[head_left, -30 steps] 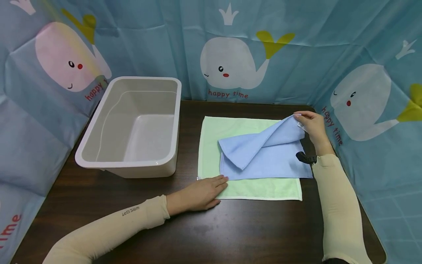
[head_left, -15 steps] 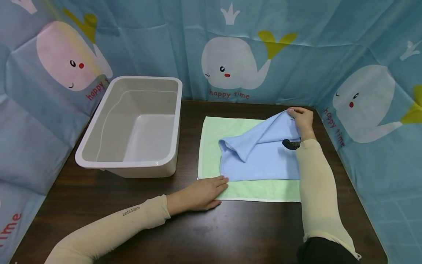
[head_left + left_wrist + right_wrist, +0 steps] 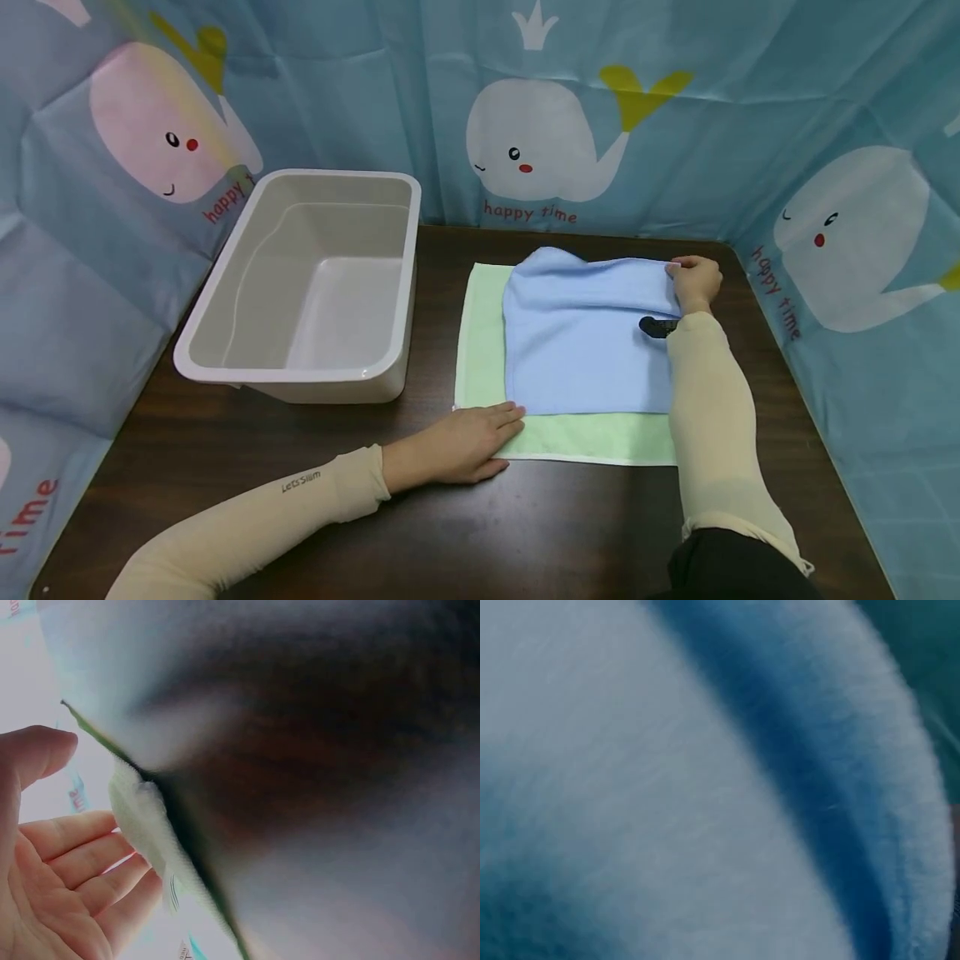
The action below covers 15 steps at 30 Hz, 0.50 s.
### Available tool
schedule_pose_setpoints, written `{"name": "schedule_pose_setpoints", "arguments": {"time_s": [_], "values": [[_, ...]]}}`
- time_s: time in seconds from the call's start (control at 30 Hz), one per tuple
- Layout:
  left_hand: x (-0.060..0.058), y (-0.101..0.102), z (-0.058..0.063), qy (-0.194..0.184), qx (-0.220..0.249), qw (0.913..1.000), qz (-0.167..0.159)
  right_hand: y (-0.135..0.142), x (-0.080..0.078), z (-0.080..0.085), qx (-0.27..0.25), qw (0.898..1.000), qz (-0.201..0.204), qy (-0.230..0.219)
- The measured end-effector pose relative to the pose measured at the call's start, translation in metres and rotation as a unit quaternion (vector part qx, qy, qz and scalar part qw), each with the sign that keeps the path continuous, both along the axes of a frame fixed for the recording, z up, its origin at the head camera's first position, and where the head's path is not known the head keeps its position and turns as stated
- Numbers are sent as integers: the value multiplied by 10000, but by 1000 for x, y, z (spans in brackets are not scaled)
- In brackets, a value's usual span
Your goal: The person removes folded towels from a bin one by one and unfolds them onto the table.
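A light blue towel (image 3: 585,350) is spread over a larger pale green towel (image 3: 600,437), whose left and front margins stay uncovered. The blue towel's far edge is raised and wavy at its left end. At the far right corner, my right hand (image 3: 696,282) pinches that towel between thumb and fingers. My left hand (image 3: 465,442) rests with straight fingers on the green towel's front left corner, fingertips by the blue towel's near left corner. The left wrist view shows its fingers (image 3: 90,859) against the green towel (image 3: 139,810). Blue cloth (image 3: 690,795) fills most of the right wrist view.
A deep grey-white plastic tub (image 3: 300,275) stands to the left on the dark wooden table (image 3: 525,533). Blue whale-print curtains (image 3: 360,92) hang behind the table and along both sides. A black strap with a camera (image 3: 657,327) is on the right wrist.
The blue towel's folded-over left corner has swung back and away, so the towel now lies mostly flat. My right hand first moved left, then slightly right. The left hand has stayed put.
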<state>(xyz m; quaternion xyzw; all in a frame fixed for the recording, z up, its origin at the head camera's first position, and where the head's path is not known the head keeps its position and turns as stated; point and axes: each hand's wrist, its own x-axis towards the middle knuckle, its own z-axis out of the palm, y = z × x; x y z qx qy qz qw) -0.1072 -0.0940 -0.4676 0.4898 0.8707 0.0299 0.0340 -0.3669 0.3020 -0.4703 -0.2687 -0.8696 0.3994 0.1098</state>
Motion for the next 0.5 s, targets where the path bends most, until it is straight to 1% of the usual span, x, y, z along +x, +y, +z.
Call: {"name": "schedule_pose_setpoints", "arguments": {"time_s": [0.07,0.17,0.37,0.43,0.5], "values": [[0,-1,0,7,6,10000,11,-1,-1,-2,509,9985,149,-165],[-1,-1,0,21,21,10000,1,-1,-2,-3,839,9960,232,-207],[-1,-1,0,86,47,9999,-21,-2,-4,-2,1051,9933,344,-341],[-1,-1,0,96,57,9999,-27,-2,-4,-2,1032,9934,359,-345],[-1,-1,-1,72,71,9999,-39,-3,-5,-1,918,9950,308,-259]]}}
